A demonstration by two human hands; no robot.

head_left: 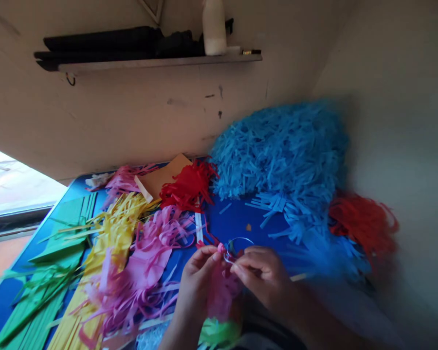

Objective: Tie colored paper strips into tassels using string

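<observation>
My left hand (199,279) and my right hand (263,272) meet low in the middle of the view, fingers pinched together. Between them they hold a bunch of pink paper strips (221,287) that hangs down below the fingers. A thin blue paper strip (241,241) curls in a loop just above my fingertips and runs into the pinch of my right hand. Both hands hover over a blue table (237,221).
A big heap of blue shredded paper (281,150) fills the back right corner, with red strips (363,221) beside it and a red bunch (188,187) at centre. Pink (149,257), yellow (111,233) and green strips (54,262) cover the left. A shelf (156,61) holds a white bottle (213,26).
</observation>
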